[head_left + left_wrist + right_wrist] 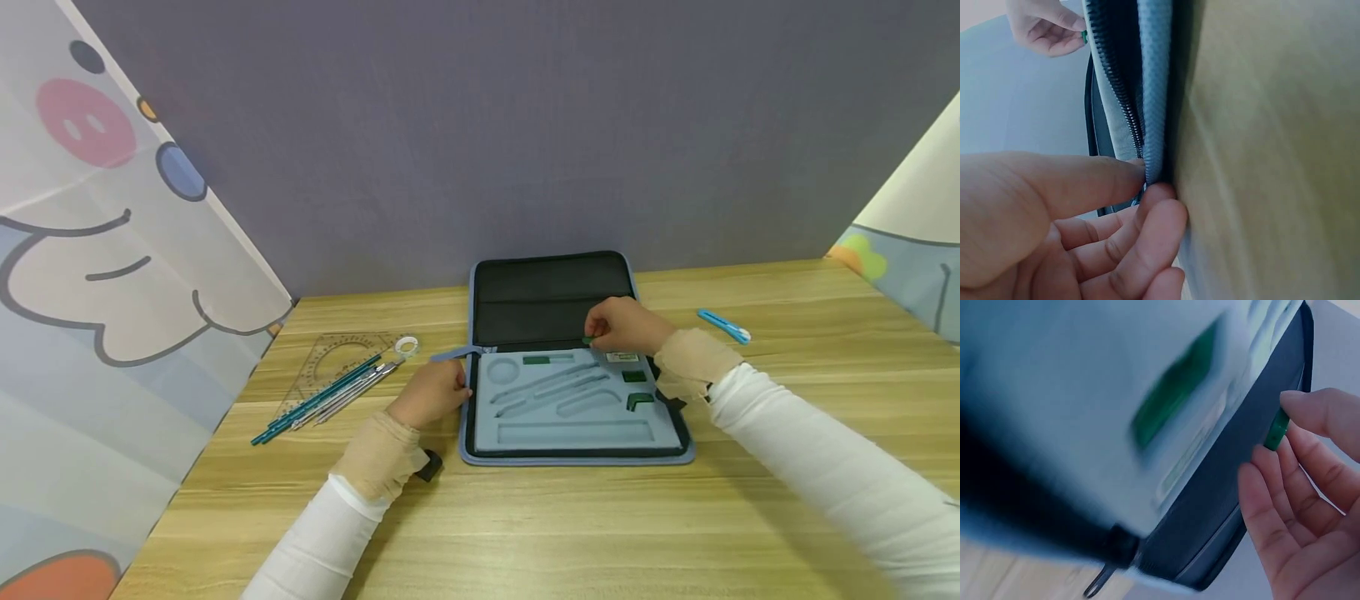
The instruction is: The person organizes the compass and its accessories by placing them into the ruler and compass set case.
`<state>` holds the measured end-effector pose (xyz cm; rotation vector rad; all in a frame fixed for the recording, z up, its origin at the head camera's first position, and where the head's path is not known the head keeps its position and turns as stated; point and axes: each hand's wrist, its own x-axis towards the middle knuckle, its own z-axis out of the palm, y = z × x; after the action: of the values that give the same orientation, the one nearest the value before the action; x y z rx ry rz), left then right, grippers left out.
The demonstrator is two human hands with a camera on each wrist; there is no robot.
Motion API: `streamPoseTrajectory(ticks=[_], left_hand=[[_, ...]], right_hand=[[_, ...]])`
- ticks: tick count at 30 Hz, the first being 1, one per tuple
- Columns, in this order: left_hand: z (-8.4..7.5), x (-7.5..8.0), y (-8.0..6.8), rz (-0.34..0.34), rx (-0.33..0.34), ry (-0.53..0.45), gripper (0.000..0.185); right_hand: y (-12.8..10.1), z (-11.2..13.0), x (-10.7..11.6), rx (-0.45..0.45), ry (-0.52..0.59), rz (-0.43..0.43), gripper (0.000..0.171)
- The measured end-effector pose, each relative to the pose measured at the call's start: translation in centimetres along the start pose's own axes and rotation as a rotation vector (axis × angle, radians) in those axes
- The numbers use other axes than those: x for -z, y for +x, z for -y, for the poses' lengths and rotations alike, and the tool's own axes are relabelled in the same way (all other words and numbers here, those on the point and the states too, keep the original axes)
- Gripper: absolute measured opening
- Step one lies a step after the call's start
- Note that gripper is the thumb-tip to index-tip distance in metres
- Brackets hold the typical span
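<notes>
An opened zip case with a blue rim lies on the table, its black lid laid back. Inside sits a pale blue tray with shaped recesses. My left hand pinches the case's left edge between thumb and fingers, beside the zipper. Over the tray's back edge, my right hand pinches a small green piece between thumb and fingertips; its exact kind is unclear. Green pieces rest in tray recesses: a flat strip, a block and an angled one.
Left of the case lie a clear set square, teal pencils, silver compass-like tools and a white ring of tape. A blue cutter-like tool lies at right. A grey panel stands behind the table.
</notes>
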<state>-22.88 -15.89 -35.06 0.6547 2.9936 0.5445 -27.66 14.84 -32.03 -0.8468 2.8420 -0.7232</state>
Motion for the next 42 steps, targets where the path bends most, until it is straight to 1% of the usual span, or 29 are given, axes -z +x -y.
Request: streamPoseTrajectory(ticks=[8,12,17,19,26,34,37,42], left_hand=[[0.0,0.0,0.1,0.006,0.005,0.006,0.016],[0.1,0.0,0.1,0.010,0.006,0.000,0.016],[0.1,0.0,0.1,0.015,0.005,-0.006,0.016],[0.1,0.0,0.1,0.019,0.007,-0.009,0.016],[0.0,0.0,0.0,0.016,0.012,-0.004,0.016],[-0.1,0.0,0.0,0.006,0.004,-0.006,0.015],[-0.1,0.0,0.1,0.003,-0.002,-0.003,0.015],[-0.1,0.0,0.1,0.019,0.012,0.004,0.015]], right_hand=[[0.9,1.4,-1.0,0.027,-0.029,0.070,0.007],[1.2,2.2,-1.3,0.026,-0.037,0.103,0.006],[1.5,2.9,-1.7,0.025,-0.053,0.123,0.007],[1.6,3.0,-1.9,0.026,-0.058,0.124,0.008],[2.1,3.2,-2.2,-0.019,-0.046,0.112,0.009],[2.3,3.5,-2.3,0.000,-0.053,0.096,0.009],[2.4,3.5,-2.3,-0.005,-0.047,0.094,0.009],[2.5,3.5,-2.5,-0.009,-0.039,0.089,0.008]])
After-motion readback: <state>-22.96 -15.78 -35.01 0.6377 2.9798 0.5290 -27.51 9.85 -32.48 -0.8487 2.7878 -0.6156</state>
